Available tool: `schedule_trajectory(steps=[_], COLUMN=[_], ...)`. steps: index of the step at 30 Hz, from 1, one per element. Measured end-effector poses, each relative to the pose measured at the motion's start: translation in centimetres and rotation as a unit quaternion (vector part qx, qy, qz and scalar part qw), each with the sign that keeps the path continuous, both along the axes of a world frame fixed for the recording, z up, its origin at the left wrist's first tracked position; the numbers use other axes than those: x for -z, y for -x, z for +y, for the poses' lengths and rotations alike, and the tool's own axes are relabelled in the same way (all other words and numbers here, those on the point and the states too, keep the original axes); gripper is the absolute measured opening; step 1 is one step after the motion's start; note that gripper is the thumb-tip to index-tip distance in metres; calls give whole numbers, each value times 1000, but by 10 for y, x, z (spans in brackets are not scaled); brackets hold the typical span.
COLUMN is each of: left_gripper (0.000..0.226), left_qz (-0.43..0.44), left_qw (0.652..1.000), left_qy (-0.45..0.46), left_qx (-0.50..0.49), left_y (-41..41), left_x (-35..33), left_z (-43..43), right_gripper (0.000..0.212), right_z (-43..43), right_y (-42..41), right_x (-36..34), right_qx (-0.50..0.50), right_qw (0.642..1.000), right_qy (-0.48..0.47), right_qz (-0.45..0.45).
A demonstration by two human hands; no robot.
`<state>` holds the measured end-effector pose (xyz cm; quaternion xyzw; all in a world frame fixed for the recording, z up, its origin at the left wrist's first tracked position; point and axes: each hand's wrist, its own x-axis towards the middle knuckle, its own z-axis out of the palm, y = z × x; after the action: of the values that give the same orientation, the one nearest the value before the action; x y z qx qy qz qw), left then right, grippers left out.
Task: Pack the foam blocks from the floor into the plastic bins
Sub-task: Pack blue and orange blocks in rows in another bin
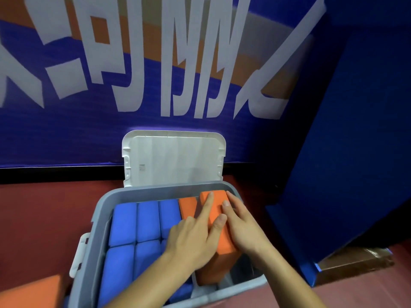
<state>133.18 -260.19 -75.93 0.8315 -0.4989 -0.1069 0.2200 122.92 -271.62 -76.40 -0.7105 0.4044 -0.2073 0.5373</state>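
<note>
A grey plastic bin (104, 205) stands on the red floor, packed with several blue foam blocks (124, 221) standing on end. An orange foam block (188, 205) sits beside them. A second orange block (216, 221) stands higher at the bin's right end. My left hand (193, 238) lies on that raised block with straight fingers pressing its top. My right hand (242, 225) rests flat on the block's right side, fingers straight. Another orange block (33, 292) lies on the floor at the bottom left.
The bin's white lid (173, 158) leans upright against a blue banner wall behind it. A dark blue panel (347, 152) leans at the right, with a brown cardboard piece (353, 261) under its lower edge. A white latch (79, 254) sticks out on the bin's left side.
</note>
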Motion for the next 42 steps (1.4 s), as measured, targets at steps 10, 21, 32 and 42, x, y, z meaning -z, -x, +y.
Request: schedule_trajectory(steps=[10,21,32,42], left_gripper=[78,74,62,67], left_qz=[-38,-34,-62,-78], left_qw=[997,994,990,982], left_qy=[-61,-101,-46,-106], left_qx=[23,22,-117,-134], left_y=[6,-3,-29,-33], left_x=[26,111,176,211], left_z=[-7,0,-17,-29], right_gripper=[48,52,57,61], right_z=[-4,5,-11,-15], right_y=[8,-8,-29,-42], right_x=[35,109,141,186], right_qx=[-6,-62,-120,-155], right_qw=[999,989,967,931], right_qy=[-42,-24,78,113], right_qz=[7,132,210,309])
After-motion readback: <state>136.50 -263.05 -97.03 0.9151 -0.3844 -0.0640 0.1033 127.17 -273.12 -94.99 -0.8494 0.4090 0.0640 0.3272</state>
